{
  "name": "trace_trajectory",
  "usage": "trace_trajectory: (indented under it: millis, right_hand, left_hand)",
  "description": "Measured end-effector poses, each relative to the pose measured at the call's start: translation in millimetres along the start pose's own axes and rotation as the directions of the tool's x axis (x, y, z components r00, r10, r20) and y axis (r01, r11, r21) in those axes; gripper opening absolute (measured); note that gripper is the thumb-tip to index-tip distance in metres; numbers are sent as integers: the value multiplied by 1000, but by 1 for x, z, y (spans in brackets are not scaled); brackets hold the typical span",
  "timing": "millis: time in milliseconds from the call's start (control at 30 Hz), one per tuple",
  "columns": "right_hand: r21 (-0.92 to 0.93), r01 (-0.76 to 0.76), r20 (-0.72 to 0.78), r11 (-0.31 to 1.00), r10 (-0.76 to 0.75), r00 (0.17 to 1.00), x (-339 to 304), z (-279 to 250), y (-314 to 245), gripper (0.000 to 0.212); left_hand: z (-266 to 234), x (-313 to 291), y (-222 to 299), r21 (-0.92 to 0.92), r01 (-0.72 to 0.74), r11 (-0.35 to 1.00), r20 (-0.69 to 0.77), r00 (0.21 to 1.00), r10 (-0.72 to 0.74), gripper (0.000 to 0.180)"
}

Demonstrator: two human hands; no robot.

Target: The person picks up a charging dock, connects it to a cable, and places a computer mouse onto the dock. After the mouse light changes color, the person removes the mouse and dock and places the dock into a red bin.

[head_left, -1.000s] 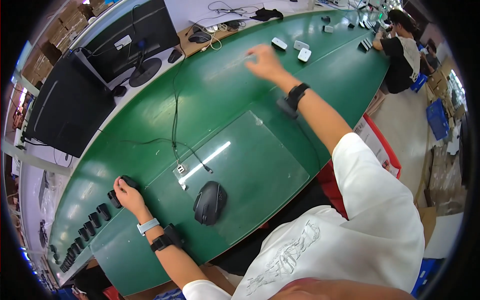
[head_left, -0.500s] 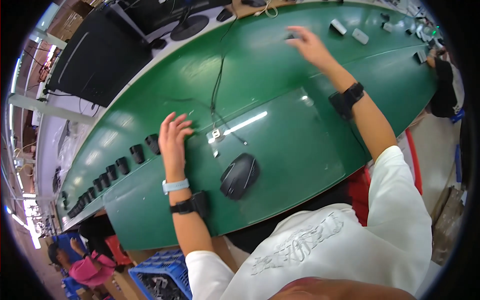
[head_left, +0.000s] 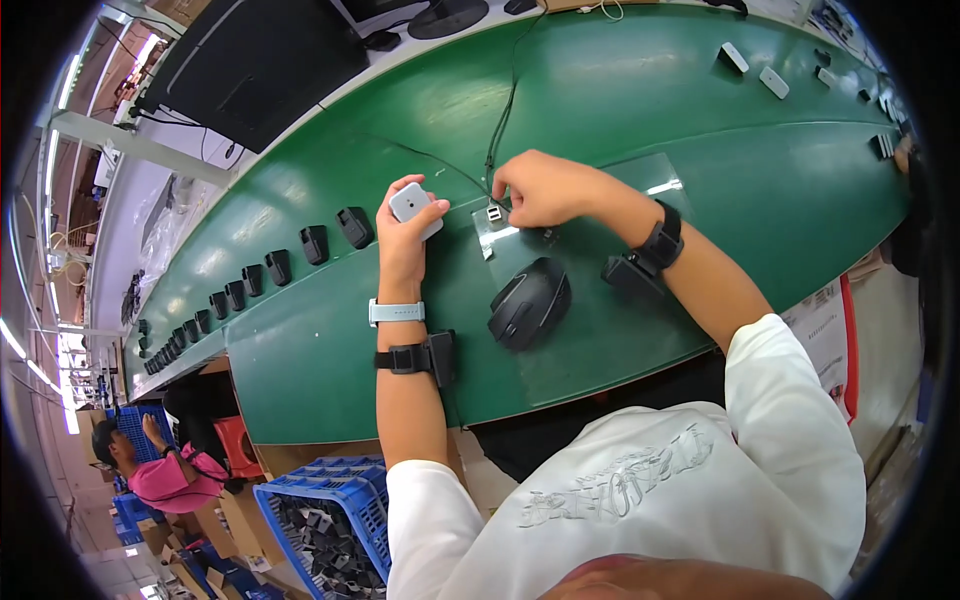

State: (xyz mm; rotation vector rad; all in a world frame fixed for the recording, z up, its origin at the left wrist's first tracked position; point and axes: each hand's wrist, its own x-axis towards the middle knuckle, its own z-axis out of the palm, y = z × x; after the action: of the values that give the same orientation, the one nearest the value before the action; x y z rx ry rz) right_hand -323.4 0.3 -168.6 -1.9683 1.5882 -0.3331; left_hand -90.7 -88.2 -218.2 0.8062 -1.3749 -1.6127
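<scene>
In my left hand [head_left: 400, 245] lies a small white, rounded rectangular device [head_left: 409, 202], with fingers behind it and the thumb across its lower edge. My right hand [head_left: 548, 188] is curled palm-down over the far left part of the clear sheet [head_left: 620, 260], its fingers pinched on a thin black cable [head_left: 470, 180]. The cable's tip is hidden by the fingers. Just left of those fingertips is a small white two-slot piece [head_left: 493, 213]. A black computer mouse [head_left: 530, 305] rests on the sheet, nearer to me than the right hand.
Several black holders [head_left: 314, 244] stand in a row along the left of the green table [head_left: 330, 370]. White devices [head_left: 774, 83] lie at the far right. A monitor [head_left: 250, 70] stands behind. Below left is a blue crate [head_left: 330, 480] of dark parts; a person in pink [head_left: 170, 480] sits beyond.
My left hand, earlier empty with fingers spread, now holds the white device. My right hand has come back from the far part of the table to the cable. The whole view has shifted.
</scene>
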Motion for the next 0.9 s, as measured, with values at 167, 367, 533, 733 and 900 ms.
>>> trace_trajectory:
  millis: [167, 367, 533, 733, 900]
  right_hand:
    - [-232, -135, 36, 963, 147, 988, -5, 4, -11, 38]
    - [-20, -87, 123, 996, 89, 988, -5, -10, 4, 34]
    - [912, 181, -120, 369, -180, 976, 8, 6, 30, 20]
    - [891, 401, -432, 211, 130, 892, 15, 25, 13, 11]
    - [890, 384, -428, 246, 159, 890, 15, 31, 11, 11]
  left_hand:
    - [22, -11, 9, 6, -112, 994, -85, 990, 112, 59]
    - [12, -5, 3, -28, -27, 999, 91, 995, 30, 60]
    - [25, -5, 1, 25, -59, 998, 201, 978, 53, 55]
    - [28, -4, -8, 483, -480, 732, 166, 871, 462, 55]
    - [29, -6, -8, 551, -488, 677, 158, 857, 490, 50]
